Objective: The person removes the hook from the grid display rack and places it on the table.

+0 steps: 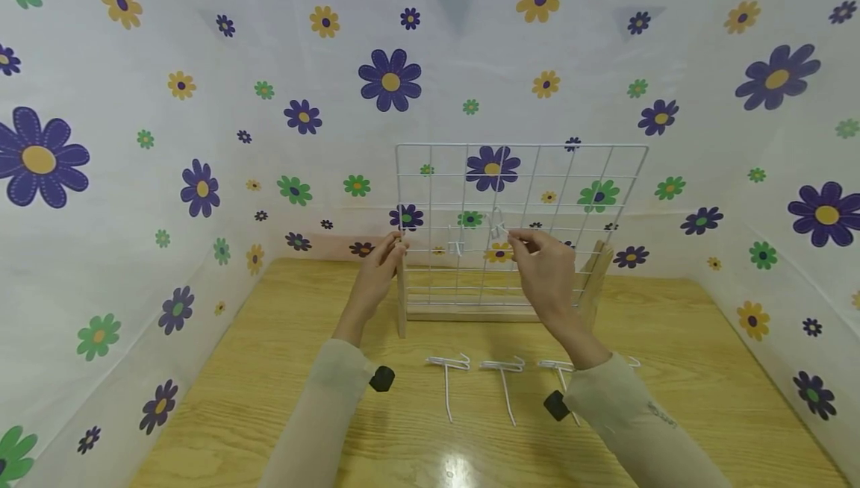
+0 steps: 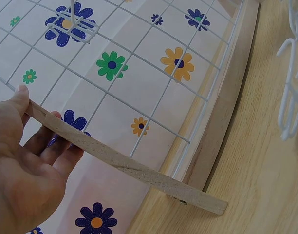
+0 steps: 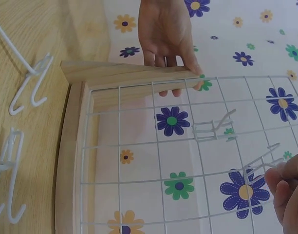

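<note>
A white wire grid panel [image 1: 517, 174] stands upright in a wooden base with side posts. My left hand [image 1: 376, 275] grips the left wooden post [image 2: 129, 168] near its top, thumb on one side and fingers on the other. With thumb and fingertips, my right hand [image 1: 547, 268] pinches a white wire hook [image 1: 498, 227] against the middle of the grid. Just left of it, a second hook [image 3: 207, 130] hangs on the grid, its prong sticking out toward me. In the right wrist view, the pinched hook [image 3: 258, 162] overlaps the grid wires.
Several more white hooks lie in a row on the wooden table [image 1: 235, 413] before the stand, among them a left one [image 1: 448, 363] and a middle one [image 1: 502, 366]. My right forearm partly covers those on the right. A flower-print sheet [image 1: 349, 145] surrounds the table's back and sides.
</note>
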`<state>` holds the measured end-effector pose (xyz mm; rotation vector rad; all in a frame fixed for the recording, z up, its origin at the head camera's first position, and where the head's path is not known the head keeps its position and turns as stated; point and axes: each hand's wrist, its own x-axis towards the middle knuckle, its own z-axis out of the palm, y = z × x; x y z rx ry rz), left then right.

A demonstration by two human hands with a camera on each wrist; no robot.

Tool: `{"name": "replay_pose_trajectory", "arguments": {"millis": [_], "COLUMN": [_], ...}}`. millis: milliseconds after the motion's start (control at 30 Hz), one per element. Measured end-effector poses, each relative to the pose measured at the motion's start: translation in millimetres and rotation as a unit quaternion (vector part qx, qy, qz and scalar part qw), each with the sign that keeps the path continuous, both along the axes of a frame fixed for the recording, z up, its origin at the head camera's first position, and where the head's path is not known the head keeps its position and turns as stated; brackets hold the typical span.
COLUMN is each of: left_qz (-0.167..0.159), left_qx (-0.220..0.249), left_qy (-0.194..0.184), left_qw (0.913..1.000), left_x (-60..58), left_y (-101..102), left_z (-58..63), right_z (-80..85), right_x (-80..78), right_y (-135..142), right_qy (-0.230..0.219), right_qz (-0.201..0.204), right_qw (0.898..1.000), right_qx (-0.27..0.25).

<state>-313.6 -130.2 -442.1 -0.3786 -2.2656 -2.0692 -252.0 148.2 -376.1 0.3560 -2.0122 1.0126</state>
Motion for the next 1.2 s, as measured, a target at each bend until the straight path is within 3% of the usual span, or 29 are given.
{"name": "replay_pose_trajectory", "arguments": {"millis": [400,667,1200], "left_qz": [0.0,0.004,0.0], "left_qx": [-0.009,-0.006,-0.008], "left_qy": [0.009,0.012,0.016], "left_qw": [0.9999,0.9999,0.9998], "left_x": [-0.6,-0.6,-1.5], "left_y": [-0.4,-0.8,-0.9], "left_z": [-2.6,-2.7,-3.1], "right_z": [1.6,-2.7,-18.0], "right_x": [18.9,38.9,66.0], "right_y": [13.8,30.5,53.1], "right_qy": [-0.038,-0.087,-0.154], "right_qz": [0.036,0.059,0.046], "right_qw": [0.997,0.99,0.982], "right_qx": [-0.051,-0.098,-0.101]}}
